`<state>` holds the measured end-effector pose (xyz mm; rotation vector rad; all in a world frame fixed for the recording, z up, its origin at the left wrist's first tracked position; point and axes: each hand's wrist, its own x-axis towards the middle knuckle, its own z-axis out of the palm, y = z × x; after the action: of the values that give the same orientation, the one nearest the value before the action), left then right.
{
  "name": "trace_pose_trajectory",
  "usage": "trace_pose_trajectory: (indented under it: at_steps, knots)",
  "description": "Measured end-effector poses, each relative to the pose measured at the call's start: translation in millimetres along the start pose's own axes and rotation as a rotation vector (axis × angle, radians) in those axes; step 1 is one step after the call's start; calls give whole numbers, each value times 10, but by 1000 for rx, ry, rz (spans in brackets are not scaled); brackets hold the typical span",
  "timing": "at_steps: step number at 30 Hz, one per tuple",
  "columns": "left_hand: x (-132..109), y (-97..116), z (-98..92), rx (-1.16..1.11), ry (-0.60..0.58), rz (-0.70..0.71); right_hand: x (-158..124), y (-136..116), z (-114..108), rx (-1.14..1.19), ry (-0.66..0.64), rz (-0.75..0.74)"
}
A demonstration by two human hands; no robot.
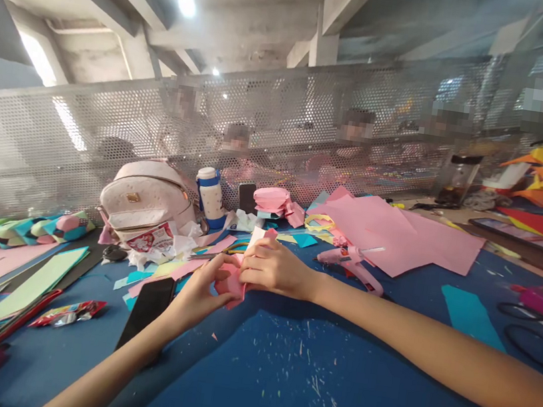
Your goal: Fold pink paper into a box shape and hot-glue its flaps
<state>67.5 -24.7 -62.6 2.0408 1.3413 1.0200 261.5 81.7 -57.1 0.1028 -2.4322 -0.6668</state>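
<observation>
Head view: the left hand (203, 290), thumb and fingers curled nearly together, holds one side of the folded pink paper (233, 283) over the blue table (207, 376); the right hand (278, 269), fingers bent, grips the other; beyond lies a glue gun (351, 264).

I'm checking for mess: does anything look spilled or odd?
Yes: small pale scraps lie strewn over the blue table, on the near side of the held pink paper; they look like spilled litter.
</observation>
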Motion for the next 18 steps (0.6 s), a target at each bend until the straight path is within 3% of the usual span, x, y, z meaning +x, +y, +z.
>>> trace_pose_trajectory:
  at_steps: [5, 9, 12, 15, 18]
  knots:
    - [6, -4, -34, 53, -34, 15, 26, 87, -101, 30, -59, -4]
    - [9, -116, -22, 285, 7, 20, 100, 92, -233, 12, -236, -125]
    - [-1, -181, 4, 398, -66, 120, 147, 36, -318, 82, -348, -148]
    - [-21, -170, 37, 445, -157, 176, 165, -31, -360, 195, -403, -15]
    - [-39, -119, 69, 498, -162, 167, 157, -71, -350, 155, -394, 155]
